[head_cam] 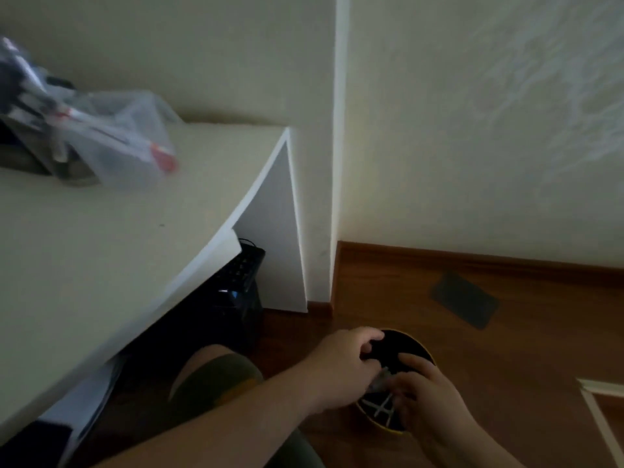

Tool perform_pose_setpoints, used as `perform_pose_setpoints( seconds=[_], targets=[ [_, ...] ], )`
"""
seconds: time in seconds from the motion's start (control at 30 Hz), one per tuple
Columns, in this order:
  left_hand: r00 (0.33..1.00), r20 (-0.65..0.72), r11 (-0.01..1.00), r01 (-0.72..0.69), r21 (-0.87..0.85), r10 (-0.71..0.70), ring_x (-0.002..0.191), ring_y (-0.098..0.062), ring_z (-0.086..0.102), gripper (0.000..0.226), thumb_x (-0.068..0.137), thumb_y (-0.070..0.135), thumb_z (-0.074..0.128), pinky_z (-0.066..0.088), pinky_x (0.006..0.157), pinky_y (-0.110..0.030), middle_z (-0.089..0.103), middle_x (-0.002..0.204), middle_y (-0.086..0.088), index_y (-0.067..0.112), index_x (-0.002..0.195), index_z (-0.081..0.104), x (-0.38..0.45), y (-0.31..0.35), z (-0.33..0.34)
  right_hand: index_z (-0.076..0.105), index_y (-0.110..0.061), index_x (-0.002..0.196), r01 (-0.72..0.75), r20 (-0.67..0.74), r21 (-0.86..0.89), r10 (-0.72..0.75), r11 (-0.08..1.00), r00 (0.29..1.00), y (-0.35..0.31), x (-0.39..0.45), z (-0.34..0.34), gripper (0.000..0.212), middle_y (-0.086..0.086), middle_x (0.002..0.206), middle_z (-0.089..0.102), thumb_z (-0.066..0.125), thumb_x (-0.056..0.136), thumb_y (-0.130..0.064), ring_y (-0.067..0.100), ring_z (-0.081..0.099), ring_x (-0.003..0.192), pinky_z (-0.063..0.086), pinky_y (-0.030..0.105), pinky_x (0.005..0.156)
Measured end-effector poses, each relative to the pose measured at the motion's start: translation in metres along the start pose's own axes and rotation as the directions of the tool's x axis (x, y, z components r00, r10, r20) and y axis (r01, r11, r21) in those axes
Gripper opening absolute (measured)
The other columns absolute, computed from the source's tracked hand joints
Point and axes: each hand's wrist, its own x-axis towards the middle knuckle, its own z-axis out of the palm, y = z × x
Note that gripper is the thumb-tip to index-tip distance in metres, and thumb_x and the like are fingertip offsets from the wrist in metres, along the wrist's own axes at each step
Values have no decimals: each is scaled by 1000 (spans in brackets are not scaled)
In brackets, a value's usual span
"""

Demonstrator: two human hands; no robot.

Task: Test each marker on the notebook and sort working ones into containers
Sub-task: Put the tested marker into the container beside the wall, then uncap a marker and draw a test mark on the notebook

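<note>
Nearest, at about 5 o'clock in the head view, both hands work over a round dark container [398,376] with a yellowish rim that stands on the wooden floor [506,349]. The left hand [341,366] reaches in from 7 o'clock, fingers curled down over the near rim; it seems to pinch the end of a pale marker [380,383], though blur keeps me from being sure. The right hand [429,396] comes from 4 o'clock, fingers bent into the opening and touching the same bundle. More pale sticks [381,408], likely markers, lie crossed inside the container at its near side.

The step in hand looks like taking markers out of, or settling them into, this container; I cannot tell which. To do it well, one hand should steady the rim so the container does not tip, while the other lifts a single marker straight up by its end so as not to drag the crossed ones with it. Keep caps on until it reaches the notebook.

A knee in dark shorts [216,369] sits at 7 o'clock. Beyond it, under the desk, is a black box-like object [236,288]. A dark flat item [464,298] lies on the floor at 3 o'clock, well apart from the hands.

Farther off, at 10 o'clock, the white tabletop [135,248] carries a clear plastic bag [111,140] holding what seem to be more markers with red and black parts. No notebook is plainly visible, so testing would mean carrying the marker up to the tabletop.
</note>
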Motion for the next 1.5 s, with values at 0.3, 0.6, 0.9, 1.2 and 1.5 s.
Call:
perform_pose_setpoints(
  seconds=[0.3,0.6,0.9,1.2,1.5],
  targets=[
    [686,-619,920,-221,324,383,93,-8,66,35,98,21,65,52,79,-18,66,102,15,45,123,64,-242,1,-201,76,-24,91,545,728,17,-384,838,567,-119,-153,250,33,19,67,60,59,91,4,25,51,48,35,29,42],
    [190,-974,815,579,9,-124,111,-22,60,32,95,35,65,43,93,-29,61,116,2,31,127,66,-396,-203,-350,68,-28,104,882,906,-129,-307,454,291,-109,-186,501,22,6,85,72,68,92,-9,19,60,66,49,34,62],
    [251,-967,830,548,104,-44,79,-19,58,13,108,33,41,49,70,-39,61,92,0,24,110,50,-379,-237,-361,74,-31,95,950,885,-178,-380,256,269,-71,-145,579,5,-4,81,73,70,97,-33,5,66,71,47,18,61],
    [357,-862,907,83,414,361,85,-5,68,30,109,38,36,54,77,-29,72,99,12,40,138,43,-360,-206,-323,74,-13,112,707,971,125,-231,696,55,-55,-175,570,33,-1,71,65,59,96,-38,7,56,63,49,18,57],
    [282,-894,913,115,392,348,58,8,57,34,106,31,50,35,59,-7,61,68,32,38,139,56,-362,-205,-328,71,-12,114,656,969,72,-210,751,133,-50,-165,574,36,1,75,65,46,109,-37,9,59,63,46,20,54]
  ],
)
